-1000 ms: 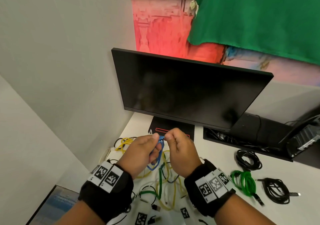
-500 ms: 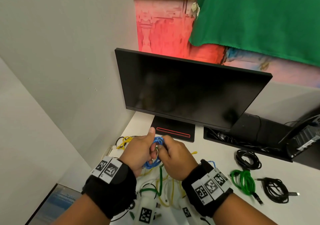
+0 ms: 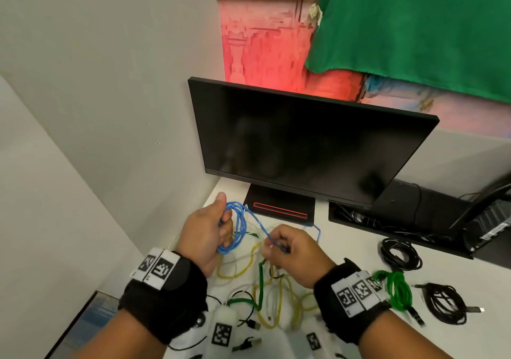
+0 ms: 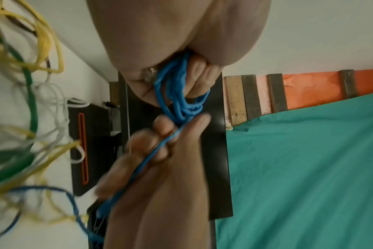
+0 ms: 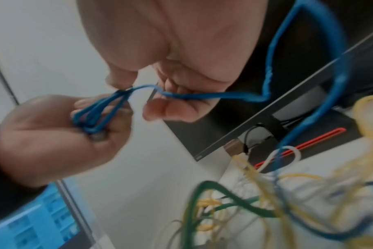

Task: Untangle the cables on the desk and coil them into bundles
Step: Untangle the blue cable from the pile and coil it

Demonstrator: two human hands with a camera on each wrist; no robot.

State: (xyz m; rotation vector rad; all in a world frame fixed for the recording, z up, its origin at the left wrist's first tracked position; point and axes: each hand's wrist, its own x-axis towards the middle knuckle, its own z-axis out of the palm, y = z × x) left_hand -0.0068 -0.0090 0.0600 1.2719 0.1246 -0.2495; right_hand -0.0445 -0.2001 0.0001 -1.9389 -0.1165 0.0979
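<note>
My left hand grips several loops of a blue cable above the white desk; the left wrist view shows the loops held in its curled fingers. From the loops one blue strand runs right to my right hand, which pinches it between thumb and fingers. Past that hand the cable arcs up and drops into the tangle. Under both hands lies a tangle of yellow, green and white cables.
A black monitor stands on its base just behind the hands. At the right lie a coiled green bundle and two coiled black bundles. A black cable tray sits behind them; a wall closes the left.
The hands, pinched together on the blue cable a second ago, have drawn apart. The left now holds several loops; the right has slid rightwards and down along the strand.
</note>
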